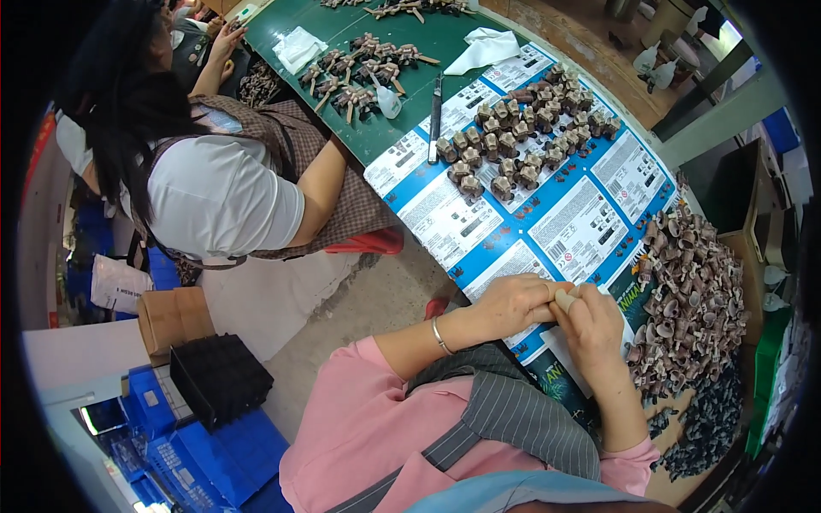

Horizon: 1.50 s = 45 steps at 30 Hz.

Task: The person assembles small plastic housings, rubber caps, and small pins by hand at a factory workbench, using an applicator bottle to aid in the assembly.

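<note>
My left hand (pixel 516 305) and my right hand (pixel 592 328) meet over the near edge of the printed blue-and-white sheets (pixel 466 224). The fingers of both are closed and pressed together, thumbs and fingertips touching. Pale covers wrap some fingertips. Whatever they pinch is hidden behind the fingers. Beyond them, small brown-and-tan moulded figure parts (pixel 506 141) stand in loose rows on the sheets. Close to my right hand lies a large heap of brown hollow plastic parts (pixel 688 299), with a pile of small dark parts (pixel 705 419) nearer to me.
A long dark-handled tool (pixel 436 120) lies left of the rows. On the green tabletop (pixel 376 141) are assembled pieces with sticks (pixel 363 73), a small white bottle (pixel 387 101) and white cloths (pixel 481 50). A co-worker (pixel 222 192) sits at left. A black crate (pixel 221 380) stands lower left.
</note>
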Each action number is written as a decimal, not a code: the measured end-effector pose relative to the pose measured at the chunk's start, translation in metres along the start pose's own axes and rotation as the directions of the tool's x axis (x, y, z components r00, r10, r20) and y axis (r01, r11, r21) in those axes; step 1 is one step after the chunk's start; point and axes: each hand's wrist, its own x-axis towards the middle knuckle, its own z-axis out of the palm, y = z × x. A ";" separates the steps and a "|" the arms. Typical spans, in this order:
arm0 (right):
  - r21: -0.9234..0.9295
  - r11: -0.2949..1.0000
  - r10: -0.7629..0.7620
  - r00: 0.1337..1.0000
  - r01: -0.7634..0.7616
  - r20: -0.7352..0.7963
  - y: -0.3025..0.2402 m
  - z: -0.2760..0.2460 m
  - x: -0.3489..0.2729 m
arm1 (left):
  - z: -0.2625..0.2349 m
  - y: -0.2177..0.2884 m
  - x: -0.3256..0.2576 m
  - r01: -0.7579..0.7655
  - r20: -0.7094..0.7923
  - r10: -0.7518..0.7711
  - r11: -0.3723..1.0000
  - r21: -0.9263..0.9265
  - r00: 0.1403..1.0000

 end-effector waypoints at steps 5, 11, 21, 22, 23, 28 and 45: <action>0.089 0.995 -0.053 0.998 0.055 -0.024 0.009 0.004 0.000 | -0.001 0.001 0.001 0.008 0.010 -0.008 1.000 -0.003 1.000; 0.114 0.993 -0.028 0.998 0.035 -0.060 0.012 0.010 -0.001 | -0.003 0.003 0.003 0.026 0.016 -0.026 0.999 0.029 1.000; 0.081 0.996 -0.037 0.996 0.044 -0.078 0.011 0.012 -0.005 | -0.001 0.003 0.003 0.043 0.020 -0.043 0.999 -0.007 0.999; 0.075 0.996 -0.040 0.996 0.046 -0.077 0.010 0.011 -0.005 | -0.001 0.003 0.003 0.039 0.016 -0.039 0.999 -0.011 0.999; 0.096 0.995 0.000 0.997 0.007 -0.071 0.009 0.010 -0.004 | 0.000 0.002 0.003 0.022 -0.019 -0.022 1.000 -0.017 1.000; 0.299 0.946 0.134 0.991 -0.128 0.000 0.007 0.008 0.001 | -0.004 0.004 0.001 0.027 -0.062 -0.032 0.995 -0.091 0.998; 0.750 0.400 0.652 0.739 -0.527 0.171 0.036 -0.004 -0.018 | -0.007 -0.003 -0.014 -0.036 -0.280 -0.067 0.936 -0.349 0.958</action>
